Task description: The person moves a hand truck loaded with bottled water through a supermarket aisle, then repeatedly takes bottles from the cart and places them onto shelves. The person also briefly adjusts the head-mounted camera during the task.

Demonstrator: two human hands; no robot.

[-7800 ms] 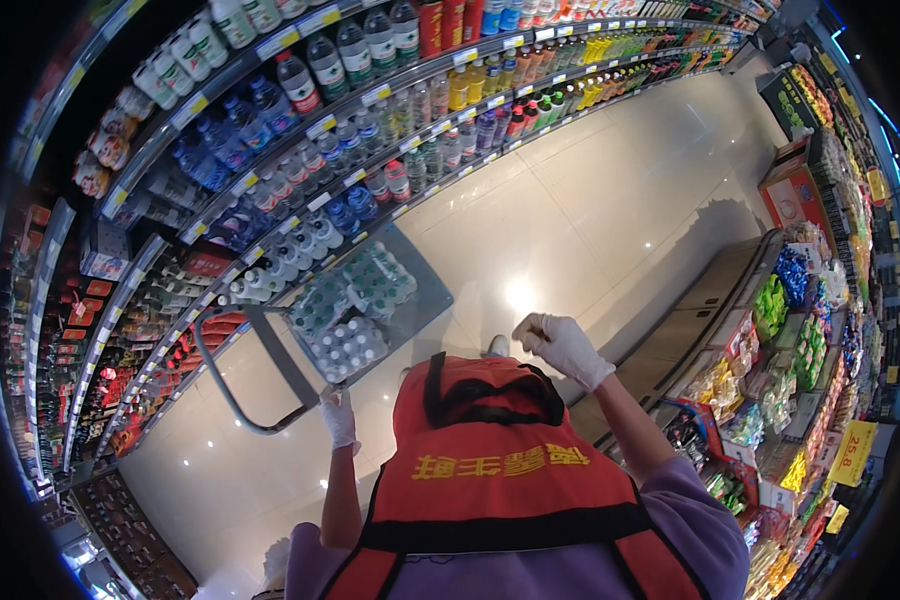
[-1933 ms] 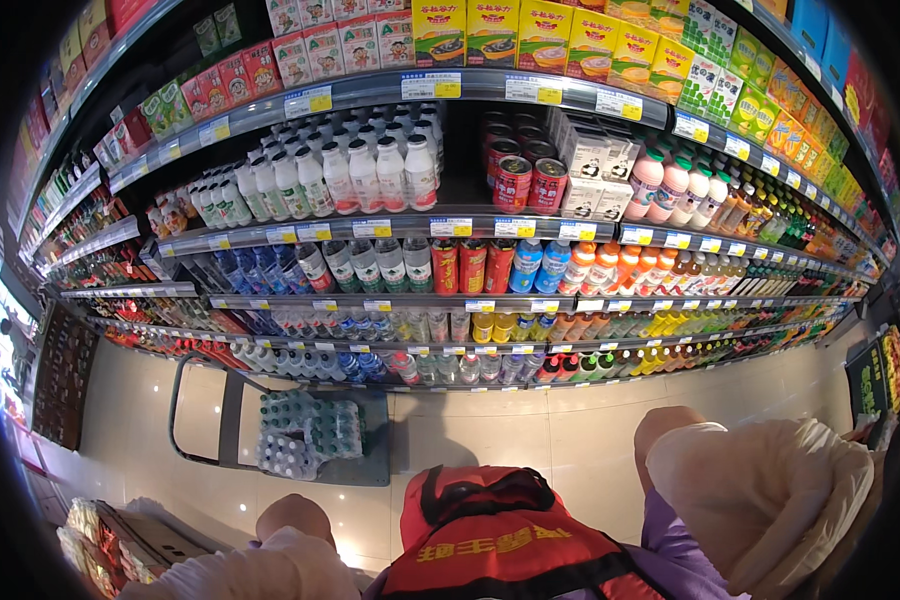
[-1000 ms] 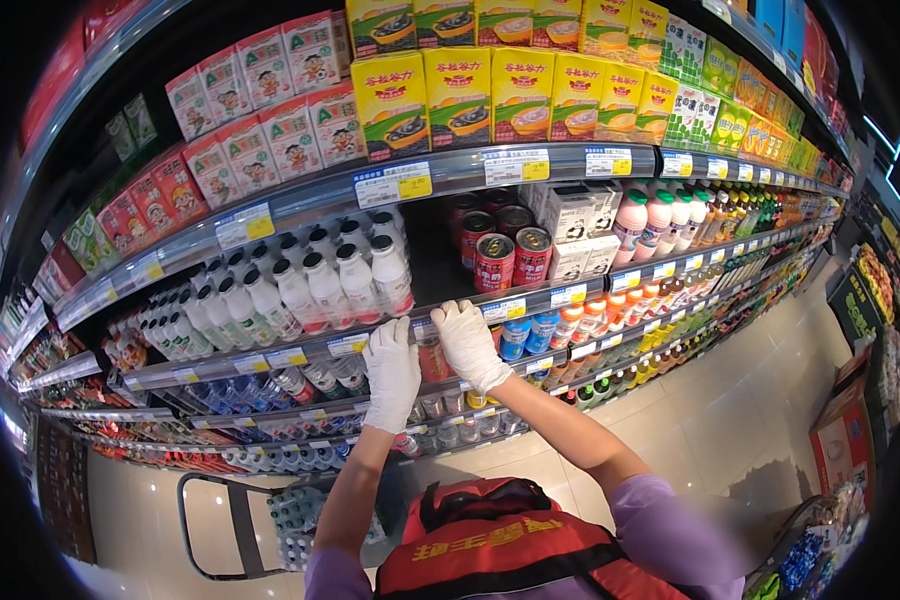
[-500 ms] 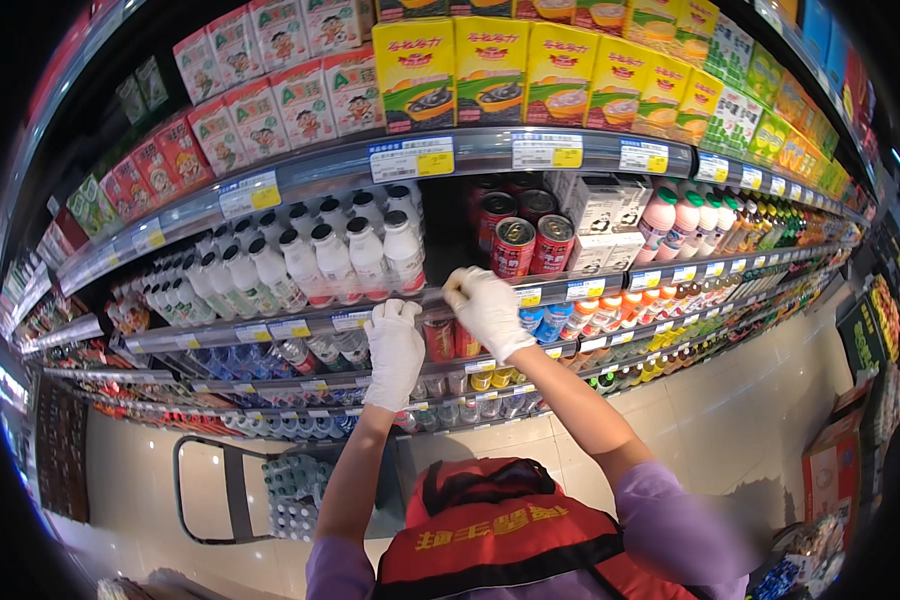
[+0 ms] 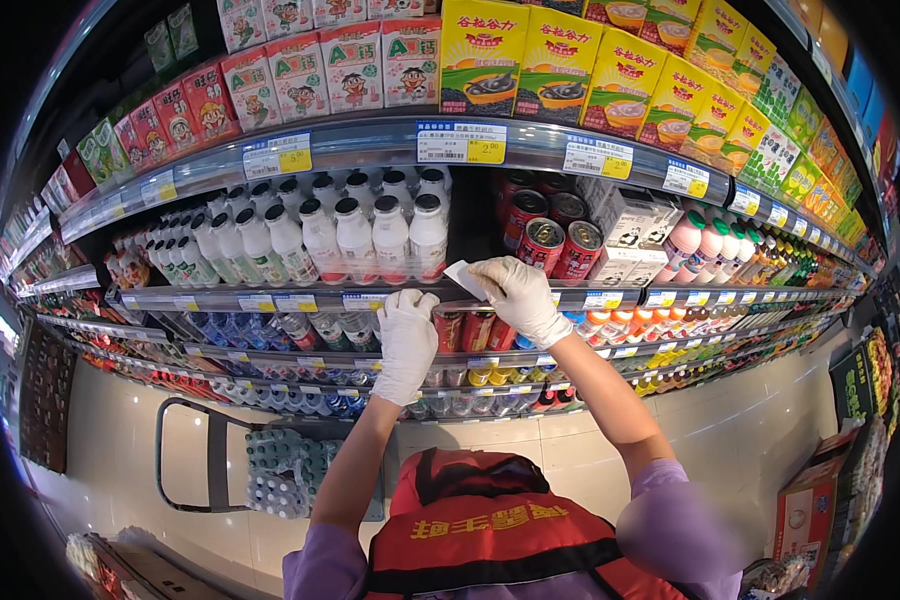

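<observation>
My right hand (image 5: pixel 523 300), in a white glove, pinches a small white card (image 5: pixel 464 280) at the front edge of the drinks shelf, before the gap between white bottles and red cans. Close by on the left, my left hand (image 5: pixel 407 343), also gloved, has its fingers curled against the shelf rail (image 5: pixel 320 301); whatever they grip, if anything, is hidden. White bottles with black caps (image 5: pixel 390 238) stand in rows behind the left hand. Red cans (image 5: pixel 543 246) stand just behind the right hand. More red cans (image 5: pixel 477 331) show on the shelf below, between my hands.
Above, a shelf carries yellow cartons (image 5: pixel 555 62) and white-and-red cartons (image 5: pixel 353 68), with price labels (image 5: pixel 460 142) along its rail. Pink bottles (image 5: pixel 685 236) stand at right. A flat cart (image 5: pixel 217 462) with wrapped bottles (image 5: pixel 282 470) is on the floor at lower left.
A white card now shows in my right hand, where none was visible before. My view has shifted nearer to the shelf. Both hands stay at the shelf rail.
</observation>
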